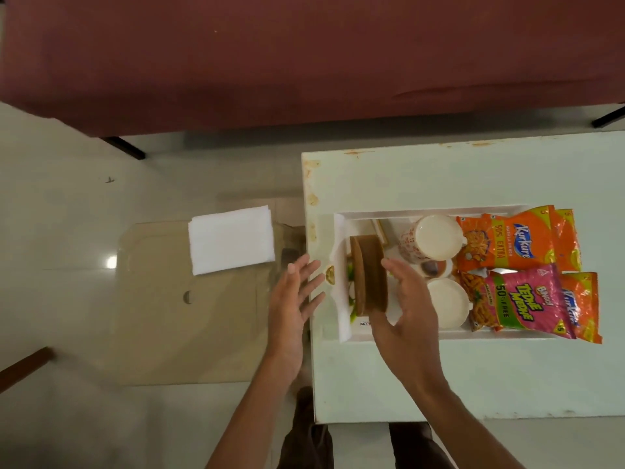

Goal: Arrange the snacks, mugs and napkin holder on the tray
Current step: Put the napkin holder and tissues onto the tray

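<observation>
Two spread hands, left hand point(293, 301) and right hand point(411, 311), flank the brown napkin holder point(368, 274) standing upright at the tray's point(341, 319) near end, mugs point(436, 236) and snack packets point(510, 242) beyond the right hand.

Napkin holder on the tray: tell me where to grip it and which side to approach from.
Grip the wooden napkin holder across its two broad flat faces, coming down from above. It stands upright on edge at the tray's left end, top edge clear, with a mug close on its right. The open hands, left hand and right hand, already flank it.
</observation>
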The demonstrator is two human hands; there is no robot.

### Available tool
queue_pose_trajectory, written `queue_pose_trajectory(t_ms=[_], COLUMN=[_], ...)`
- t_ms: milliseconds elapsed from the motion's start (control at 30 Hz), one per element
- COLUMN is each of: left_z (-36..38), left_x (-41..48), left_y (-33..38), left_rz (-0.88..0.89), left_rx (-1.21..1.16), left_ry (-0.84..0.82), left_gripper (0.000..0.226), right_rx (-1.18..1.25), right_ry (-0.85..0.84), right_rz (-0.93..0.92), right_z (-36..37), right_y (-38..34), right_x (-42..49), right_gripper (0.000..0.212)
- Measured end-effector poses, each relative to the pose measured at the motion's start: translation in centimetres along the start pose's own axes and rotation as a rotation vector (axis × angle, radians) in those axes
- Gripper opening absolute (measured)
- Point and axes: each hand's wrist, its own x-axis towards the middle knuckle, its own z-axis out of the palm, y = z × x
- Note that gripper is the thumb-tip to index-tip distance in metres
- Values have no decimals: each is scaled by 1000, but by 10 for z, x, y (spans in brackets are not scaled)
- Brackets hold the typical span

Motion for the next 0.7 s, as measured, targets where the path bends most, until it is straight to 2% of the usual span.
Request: queue_pose_trajectory(t_ms=[133, 200, 333, 500, 600, 700], left_z=[-40, -62, -100, -126, -137, -144], left_x=[-6, -3, 13, 47, 65, 74], left_y=[23, 32, 42, 48, 55, 62], left_rz=[54, 90, 131, 123, 57, 18], left_rx=[-18, 12, 54, 111, 140, 174], left_ry=[67, 118, 295, 534, 531, 474], left_gripper=[55, 46, 32, 31, 38, 38], right_rx=[-135, -119, -9, -95, -107, -95], right_ry=[50, 16, -105, -196, -193, -198], right_rz=[-265, -313, -126, 108, 136, 118], right_z=[19, 39, 95, 154, 173, 182], right_y=[-28, -42, -57, -50, -49, -49], right_x=[5, 13, 43, 90, 103, 108], right_gripper=[54, 46, 39, 46, 38, 40])
